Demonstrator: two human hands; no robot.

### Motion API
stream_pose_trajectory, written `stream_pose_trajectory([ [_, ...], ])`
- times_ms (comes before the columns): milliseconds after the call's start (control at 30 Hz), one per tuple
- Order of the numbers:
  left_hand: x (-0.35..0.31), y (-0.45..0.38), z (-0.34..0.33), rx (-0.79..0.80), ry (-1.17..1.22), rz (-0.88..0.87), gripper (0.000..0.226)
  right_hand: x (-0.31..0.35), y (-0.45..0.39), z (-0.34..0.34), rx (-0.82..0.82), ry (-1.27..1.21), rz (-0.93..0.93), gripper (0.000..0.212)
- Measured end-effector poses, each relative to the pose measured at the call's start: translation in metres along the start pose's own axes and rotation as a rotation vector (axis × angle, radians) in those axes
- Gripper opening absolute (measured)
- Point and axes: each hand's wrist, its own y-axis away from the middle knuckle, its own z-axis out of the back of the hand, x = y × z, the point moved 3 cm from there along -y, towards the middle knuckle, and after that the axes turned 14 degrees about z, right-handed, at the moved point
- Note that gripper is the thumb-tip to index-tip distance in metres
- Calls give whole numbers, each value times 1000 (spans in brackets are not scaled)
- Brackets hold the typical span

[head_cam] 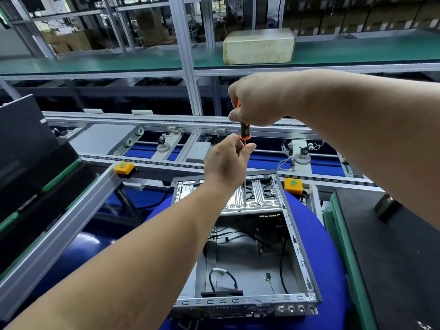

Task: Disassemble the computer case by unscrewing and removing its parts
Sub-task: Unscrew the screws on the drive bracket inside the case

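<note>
Grey metal makes the open computer case (252, 256), which lies on a round blue pad (333, 263) with its side panel off, so loose black cables (222, 276) show on its floor. At the far end of the case sits a ribbed silver drive bracket (257, 198). Above this bracket a screwdriver (244, 148) stands almost upright, and its thin shaft reaches down to the bracket surface. The right hand (256, 101) is wrapped tightly round the top of the orange and black handle. The left hand (227, 160) pinches the shaft just under the handle, between the thumb and the fingers. Just beyond the far corners of the case, two orange button boxes (123, 168) with green caps sit on the conveyor rail. Far behind the case, a pale cardboard box (258, 46) rests on a green shelf (95, 64).
</note>
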Motion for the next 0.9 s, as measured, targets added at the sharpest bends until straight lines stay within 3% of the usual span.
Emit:
stream_pose_trajectory([
  [200,4,4,-3,59,39,-38,18,-1,3,3,94,-29,15,25],
  [367,0,4,-3,73,61,-45,21,-3,2,6,144,-81,31,18],
  [467,-1,2,-2,78,41,-23,27,-5,1,6,150,-71,18,29],
  [667,-3,-2,0,83,48,3,33,-7,-8,5,7,122,-21,55],
  [900,-3,-3,-1,24,23,50,42,-1,-6,12,81,99,-61,60],
])
